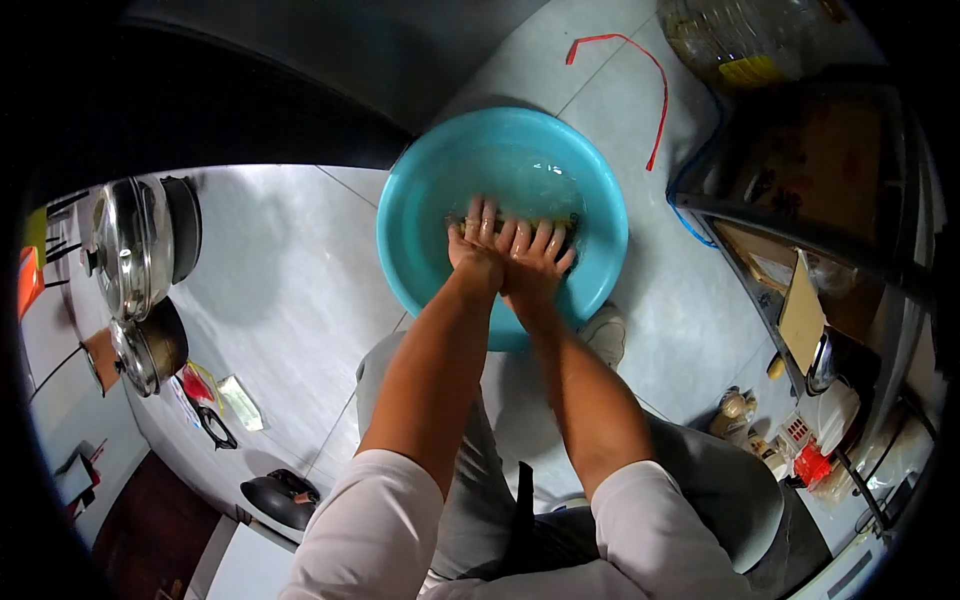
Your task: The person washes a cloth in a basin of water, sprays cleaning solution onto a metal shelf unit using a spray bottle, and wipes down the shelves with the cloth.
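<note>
A turquoise plastic basin (395,215) with water in it stands on the floor between my legs. Both hands reach into it side by side, the wrists close together. My left hand (476,235) has its fingers stretched out toward the far side. Alongside it, my right hand (534,258) lies with fingers spread. Under the fingers of both is a dark thing with yellowish patches (573,226), partly covered by the hands; I cannot make out its kind. Neither hand is wrapped around it.
A red strip (655,80) lies on the tiles beyond the basin. Lidded pots (130,250) stand at the left, with a black wok-like pan (280,500) nearer. A dark shelf (800,240) with cardboard and other items stands at the right. A shoe (605,335) is beside the basin.
</note>
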Motion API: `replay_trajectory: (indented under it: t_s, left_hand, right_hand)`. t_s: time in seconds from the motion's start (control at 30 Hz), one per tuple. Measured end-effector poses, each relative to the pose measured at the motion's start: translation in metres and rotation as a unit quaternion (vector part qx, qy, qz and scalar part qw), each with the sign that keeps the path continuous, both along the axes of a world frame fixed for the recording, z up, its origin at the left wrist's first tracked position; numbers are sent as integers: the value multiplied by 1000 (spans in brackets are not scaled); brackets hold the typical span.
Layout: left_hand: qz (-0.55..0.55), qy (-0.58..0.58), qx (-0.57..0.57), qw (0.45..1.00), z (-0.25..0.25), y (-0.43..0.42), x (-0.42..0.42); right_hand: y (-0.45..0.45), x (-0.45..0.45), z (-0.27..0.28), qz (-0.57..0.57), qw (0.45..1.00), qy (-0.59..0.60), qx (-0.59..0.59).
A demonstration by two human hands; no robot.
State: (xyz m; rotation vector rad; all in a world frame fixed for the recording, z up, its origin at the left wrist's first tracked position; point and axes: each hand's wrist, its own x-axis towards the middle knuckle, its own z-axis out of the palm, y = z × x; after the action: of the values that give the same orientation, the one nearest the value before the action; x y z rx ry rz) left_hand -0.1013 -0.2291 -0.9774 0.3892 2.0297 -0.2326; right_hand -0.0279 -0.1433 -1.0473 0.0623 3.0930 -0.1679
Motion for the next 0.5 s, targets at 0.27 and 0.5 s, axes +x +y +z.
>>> replay_trajectory:
  t_s: [0.27, 0.5]
  left_hand:
    - [-15, 224, -12, 974, -20, 1, 30]
    - [65, 230, 46, 970, -30, 13, 16]
  right_hand:
    - [3, -1, 20, -51, 995, 83, -33]
    - [17, -8, 3, -14, 999, -30, 6]
